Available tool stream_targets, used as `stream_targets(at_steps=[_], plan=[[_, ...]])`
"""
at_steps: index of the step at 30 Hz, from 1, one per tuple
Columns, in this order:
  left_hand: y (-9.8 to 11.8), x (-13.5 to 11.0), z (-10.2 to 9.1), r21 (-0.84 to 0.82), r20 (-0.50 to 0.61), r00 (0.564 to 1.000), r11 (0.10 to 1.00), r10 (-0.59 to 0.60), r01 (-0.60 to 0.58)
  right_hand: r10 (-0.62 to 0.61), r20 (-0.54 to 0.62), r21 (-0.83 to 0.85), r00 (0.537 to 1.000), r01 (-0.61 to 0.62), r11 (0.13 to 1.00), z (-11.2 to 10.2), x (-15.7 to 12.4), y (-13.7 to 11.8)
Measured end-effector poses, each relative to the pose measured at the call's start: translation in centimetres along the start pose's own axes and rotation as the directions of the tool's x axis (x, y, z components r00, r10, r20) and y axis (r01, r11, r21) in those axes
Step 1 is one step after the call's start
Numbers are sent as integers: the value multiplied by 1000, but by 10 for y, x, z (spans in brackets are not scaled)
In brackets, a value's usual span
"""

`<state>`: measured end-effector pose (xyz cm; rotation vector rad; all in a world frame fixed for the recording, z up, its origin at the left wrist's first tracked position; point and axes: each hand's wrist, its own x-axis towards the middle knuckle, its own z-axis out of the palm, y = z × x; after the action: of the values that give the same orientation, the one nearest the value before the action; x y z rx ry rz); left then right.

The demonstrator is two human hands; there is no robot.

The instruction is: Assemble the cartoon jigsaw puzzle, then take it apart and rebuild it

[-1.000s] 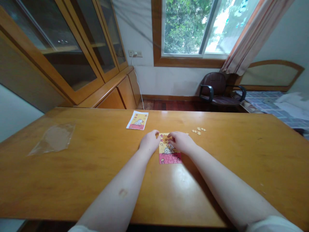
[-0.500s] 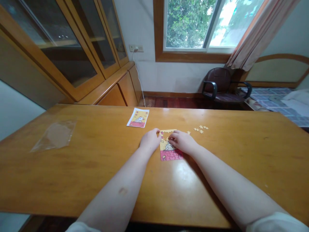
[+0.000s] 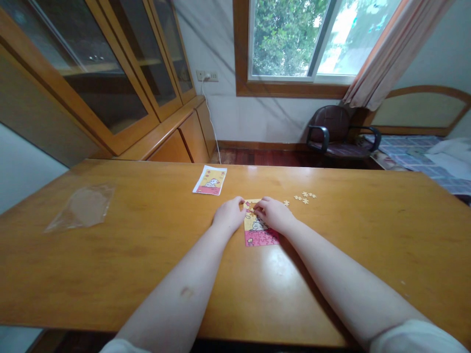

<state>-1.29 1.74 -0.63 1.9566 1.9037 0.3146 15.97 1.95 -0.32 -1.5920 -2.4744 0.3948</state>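
A partly assembled jigsaw puzzle (image 3: 261,238), pink at the bottom and yellow above with a white cartoon animal, lies flat on the wooden table. My left hand (image 3: 228,216) rests at its upper left edge, fingers curled and the thumb and index fingertips against the border. Over the upper part is my right hand (image 3: 275,214), its fingers pinched on a small puzzle piece (image 3: 252,210) at the gap inside the frame. The fingers hide most of that piece. The puzzle's upper right portion is covered by the right hand.
Several loose yellow pieces (image 3: 305,200) lie right of the puzzle, with one piece (image 3: 286,203) closer to my right hand. A printed reference picture (image 3: 210,180) is behind on the left. A clear plastic bag (image 3: 83,208) lies at the far left of the table (image 3: 147,255).
My right hand has shifted slightly left over the puzzle's gap, its fingertips now nearer the left border. My left hand stays at the edge. The view has tilted very slightly.
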Motion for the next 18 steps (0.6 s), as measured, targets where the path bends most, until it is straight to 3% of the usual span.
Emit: stream_targets(at_steps=[18], plan=[[1,-1,-3,-39,-18,1000,999,-6,5,29,-46,30,999,-27,999,3,2,-4]])
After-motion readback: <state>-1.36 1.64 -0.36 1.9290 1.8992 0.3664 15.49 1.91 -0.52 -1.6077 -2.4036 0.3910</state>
